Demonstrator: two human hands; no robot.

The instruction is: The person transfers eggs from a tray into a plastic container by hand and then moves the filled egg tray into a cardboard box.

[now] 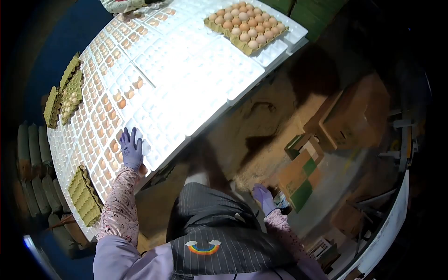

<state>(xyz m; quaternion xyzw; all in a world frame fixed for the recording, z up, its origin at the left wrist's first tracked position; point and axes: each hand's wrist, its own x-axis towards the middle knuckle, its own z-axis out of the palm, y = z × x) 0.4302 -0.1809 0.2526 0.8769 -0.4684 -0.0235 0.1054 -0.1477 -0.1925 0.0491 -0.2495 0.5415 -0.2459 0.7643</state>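
Observation:
My left hand (132,150), in a purple glove, lies over the near edge of the white plastic egg trays (172,98), its fingers stretched out and apart. Beside its fingers, brown eggs (114,147) sit in the tray pockets; whether the palm touches one is hidden. My right hand (265,198), also gloved in purple, hangs low at my side, away from the trays. Its fingers are loosely extended and nothing shows in them. At the far right of the table, a cardboard egg flat (242,43) full of brown eggs rests on the trays.
Egg flats stand at the left edge, one (72,97) holding paler eggs and another (85,198) nearer me. Across the table a person's sleeve (122,5) shows. Cardboard boxes (354,112) and a flattened carton (298,175) lie on the floor to my right.

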